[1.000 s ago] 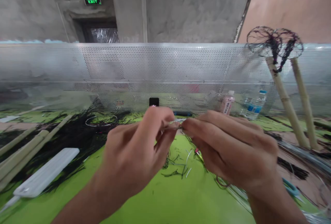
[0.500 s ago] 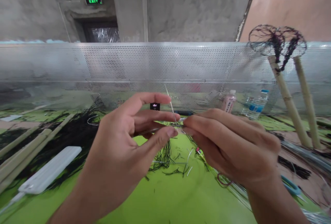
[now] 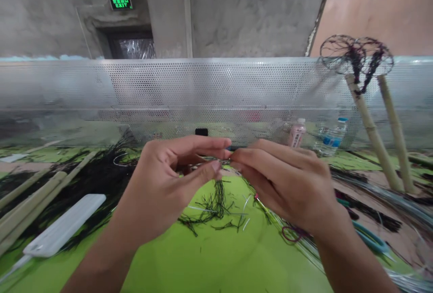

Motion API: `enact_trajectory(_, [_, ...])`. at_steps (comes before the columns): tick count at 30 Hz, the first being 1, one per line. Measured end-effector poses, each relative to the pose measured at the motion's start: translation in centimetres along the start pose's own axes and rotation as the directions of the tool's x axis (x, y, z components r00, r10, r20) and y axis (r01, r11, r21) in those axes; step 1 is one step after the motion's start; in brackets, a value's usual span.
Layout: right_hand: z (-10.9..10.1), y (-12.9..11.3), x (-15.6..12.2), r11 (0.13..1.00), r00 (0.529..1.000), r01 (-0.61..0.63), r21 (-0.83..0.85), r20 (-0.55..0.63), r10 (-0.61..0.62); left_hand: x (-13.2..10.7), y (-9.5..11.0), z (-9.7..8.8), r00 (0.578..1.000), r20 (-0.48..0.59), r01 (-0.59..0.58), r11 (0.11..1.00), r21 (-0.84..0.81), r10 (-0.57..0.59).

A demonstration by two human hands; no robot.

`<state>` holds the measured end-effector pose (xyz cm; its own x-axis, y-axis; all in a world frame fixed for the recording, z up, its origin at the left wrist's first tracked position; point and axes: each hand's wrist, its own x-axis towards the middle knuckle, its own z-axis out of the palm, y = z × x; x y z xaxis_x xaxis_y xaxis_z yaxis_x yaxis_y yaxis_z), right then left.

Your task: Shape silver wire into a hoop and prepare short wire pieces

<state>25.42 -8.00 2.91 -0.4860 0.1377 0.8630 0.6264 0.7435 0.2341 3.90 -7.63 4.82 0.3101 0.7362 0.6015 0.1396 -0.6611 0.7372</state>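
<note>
Bare left hand (image 3: 157,189) has brought its index finger nearer the thumb, slightly parted, its hold unclear, while bare right hand (image 3: 287,182) seems to pinch a thin, pale, wire-like strand (image 3: 222,160) between them, already taken up but apparently unfinished

Our green tabletop (image 3: 203,261)
We see a dark fibrous heap (image 3: 110,171) at left, loose strands (image 3: 219,198) and white scraps (image 3: 246,224) below centre.

Lime-green tabletop (image 3: 209,261), black strands (image 3: 219,196), pink bottle (image 3: 297,133) — silver panel (image 3: 203,81), finely dotted.
</note>
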Motion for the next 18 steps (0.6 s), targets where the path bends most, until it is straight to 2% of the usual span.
enact_trajectory(3, [0.1,0.5,0.1,0.998,1.000,-0.005,0.064,0.019,0.004,0.8,-0.6,-1.3,0.986,0.140,0.067,0.989,0.135,-0.086])
enact_trajectory(6, [-0.6,0.7,0.1,0.996,0.997,-0.029,0.090,0.073,0.022,1.4,-1.0,-2.0,0.961,0.232,0.104,0.972,0.209,-0.152])
enact_trajectory(10, [-2.3,0.3,0.7,0.994,0.978,-0.009,0.111,0.206,-0.014,1.4,-0.6,-1.1,0.945,0.307,0.060,0.984,0.168,-0.110])
enact_trajectory(13, [-3.8,0.5,1.1,0.987,0.966,0.010,0.157,0.254,-0.051,1.2,0.2,-0.3,0.942,0.330,0.011,0.984,0.175,-0.069])
enact_trajectory(15, [-5.1,2.1,0.4,0.987,0.965,-0.047,0.152,0.261,0.006,1.2,0.6,-0.3,0.947,0.321,-0.047,0.969,0.242,-0.034])
enact_trajectory(16, [-5.8,3.5,-0.4,0.983,0.964,-0.110,0.148,0.255,0.069,1.1,0.7,-0.5,0.946,0.323,-0.084,0.953,0.290,-0.014])
enact_trajectory(18, [-7.2,7.1,-3.0,0.950,0.953,-0.278,0.145,0.162,0.255,1.0,0.7,-1.1,0.965,0.248,-0.179,0.905,0.386,0.085])
